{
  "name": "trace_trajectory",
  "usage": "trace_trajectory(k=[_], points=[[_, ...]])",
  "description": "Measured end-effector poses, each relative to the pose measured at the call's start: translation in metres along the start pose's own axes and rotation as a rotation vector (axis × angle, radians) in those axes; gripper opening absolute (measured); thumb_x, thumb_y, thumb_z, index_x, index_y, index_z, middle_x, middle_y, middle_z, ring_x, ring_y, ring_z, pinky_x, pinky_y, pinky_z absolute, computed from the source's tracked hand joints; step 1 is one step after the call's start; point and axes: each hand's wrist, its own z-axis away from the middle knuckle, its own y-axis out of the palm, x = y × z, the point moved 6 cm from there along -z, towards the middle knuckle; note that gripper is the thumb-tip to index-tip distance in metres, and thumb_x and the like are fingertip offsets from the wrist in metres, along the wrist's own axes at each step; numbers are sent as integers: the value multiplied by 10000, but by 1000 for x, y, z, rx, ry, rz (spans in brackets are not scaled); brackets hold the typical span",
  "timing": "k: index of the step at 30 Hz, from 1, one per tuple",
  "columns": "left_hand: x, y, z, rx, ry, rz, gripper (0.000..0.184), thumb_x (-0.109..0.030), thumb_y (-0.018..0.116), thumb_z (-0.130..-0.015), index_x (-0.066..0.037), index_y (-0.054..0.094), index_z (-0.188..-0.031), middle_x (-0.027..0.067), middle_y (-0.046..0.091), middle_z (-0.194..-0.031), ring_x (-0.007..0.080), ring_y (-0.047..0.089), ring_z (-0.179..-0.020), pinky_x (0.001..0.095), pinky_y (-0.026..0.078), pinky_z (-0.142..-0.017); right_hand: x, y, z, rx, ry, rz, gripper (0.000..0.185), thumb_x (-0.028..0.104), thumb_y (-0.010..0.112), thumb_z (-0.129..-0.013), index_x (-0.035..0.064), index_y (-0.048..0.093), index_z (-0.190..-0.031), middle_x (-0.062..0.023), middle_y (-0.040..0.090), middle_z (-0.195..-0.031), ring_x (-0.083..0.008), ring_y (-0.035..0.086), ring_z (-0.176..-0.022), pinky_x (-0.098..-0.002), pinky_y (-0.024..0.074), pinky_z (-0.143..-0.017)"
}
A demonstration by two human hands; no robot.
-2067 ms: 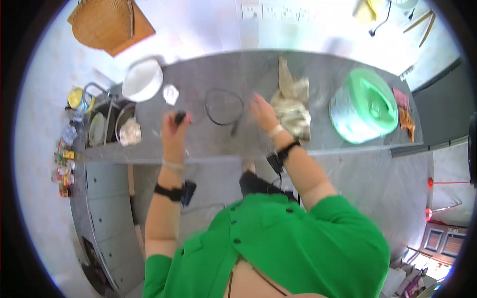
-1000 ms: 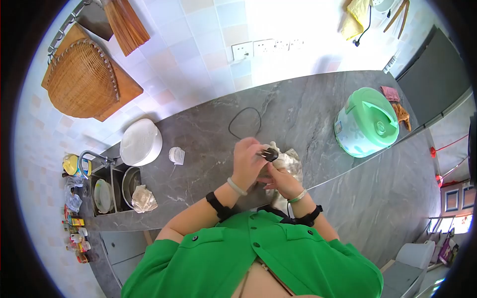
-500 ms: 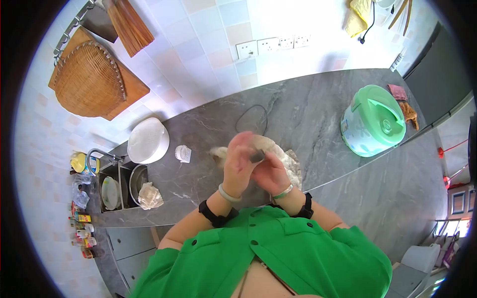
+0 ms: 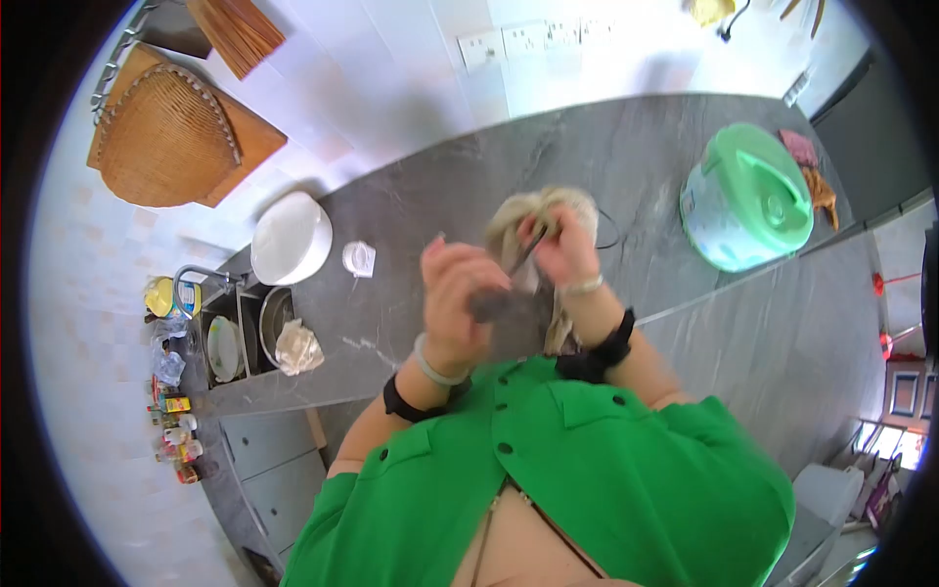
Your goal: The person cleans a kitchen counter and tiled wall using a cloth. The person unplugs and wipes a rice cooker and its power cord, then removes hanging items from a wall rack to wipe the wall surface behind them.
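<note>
My left hand (image 4: 455, 298) is closed with curled fingers, raised over the counter. A dark grey, motion-smeared thing (image 4: 494, 306) shows at its fingers; I cannot make out its kind. My right hand (image 4: 569, 252) pinches a bunched beige cloth (image 4: 511, 217), which hangs down towards the green shirt. A thin dark strip (image 4: 530, 247) runs from the right fingertips down towards the left hand. Behind the right wrist, part of a thin dark cord (image 4: 614, 231) curves over the counter.
A green-lidded bucket (image 4: 748, 201) stands on the grey counter (image 4: 636, 147) at right. To the left are a small white ribbed item (image 4: 359, 259), a white basin (image 4: 291, 240) and a sink (image 4: 245, 338) with a crumpled cloth (image 4: 298, 348) at its edge. Wall sockets (image 4: 523, 41) sit behind.
My hands have moved apart. The right hand has gone up and right and now grips the cloth, which has been lifted and bunched. The view has shifted slightly.
</note>
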Motion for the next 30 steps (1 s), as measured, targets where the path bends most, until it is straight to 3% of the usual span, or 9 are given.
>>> trace_trajectory(k=[3,5,9,10,11,18,21,27,30], points=[[2,-21,2,-26,-157,163,146,-177,528,-856,-33,548,-865,100,571,-936,233,471,-1013,447,271,-1010,46,-18,-17,5,-127,112,98,-19,504,-815,-15,480,-910,-125,503,-924,-255,511,-805,-405,484,-718],[10,-29,2,-99,-194,287,197,-209,524,-880,-14,535,-900,116,544,-996,254,469,-1041,448,296,-1004,51,-20,-14,-122,-197,100,85,4,488,-815,-18,534,-884,-104,546,-877,-234,534,-822,-356,479,-711],[35,-95,13,-602,-215,541,366,-339,491,-923,7,543,-1031,118,547,-1067,282,454,-1123,520,350,-995,98,-69,-39,-143,-317,247,154,-15,491,-811,-10,510,-963,-124,533,-891,-266,531,-807,-397,482,-709],[39,-106,10,-554,-209,559,388,-354,497,-916,7,540,-1053,115,550,-1079,274,457,-1127,531,349,-995,119,-96,-54,-144,-369,359,201,-30,490,-805,-3,494,-1004,-136,524,-901,-287,529,-805,-425,484,-702],[44,-114,8,-516,-198,576,412,-369,503,-909,7,538,-1074,113,553,-1091,265,460,-1130,541,349,-995,122,-98,-55,-236,-281,5,229,-39,488,-801,1,483,-1026,-143,517,-920,-298,526,-808,-439,486,-691],[55,-200,13,-658,-310,636,382,-419,527,-888,-55,520,-1002,50,556,-1049,200,454,-1128,516,341,-994,163,-130,-55,-371,-439,52,290,-50,511,-780,-2,447,-1059,-156,480,-1020,-319,502,-877,-438,492,-681],[39,-222,8,-699,-360,488,372,-407,551,-873,-52,515,-977,35,535,-1032,199,449,-1126,509,317,-1016,172,-134,-54,-416,-437,17,306,-50,513,-777,3,446,-1072,-154,483,-1023,-322,502,-879,-442,492,-681],[69,-351,41,-637,-353,788,325,-340,582,-857,-36,503,-940,54,517,-994,230,464,-1072,524,256,-1056,189,-142,-52,-420,-503,116,293,-25,523,-789,11,444,-1069,-155,493,-1027,-320,505,-861,-463,469,-701],[62,-389,55,-916,-484,496,325,-328,592,-851,-23,503,-916,78,528,-960,237,472,-1039,541,266,-1049,189,-129,-46,-405,-531,216,270,-11,552,-763,30,487,-1021,-124,531,-946,-304,549,-762,-443,450,-613]])
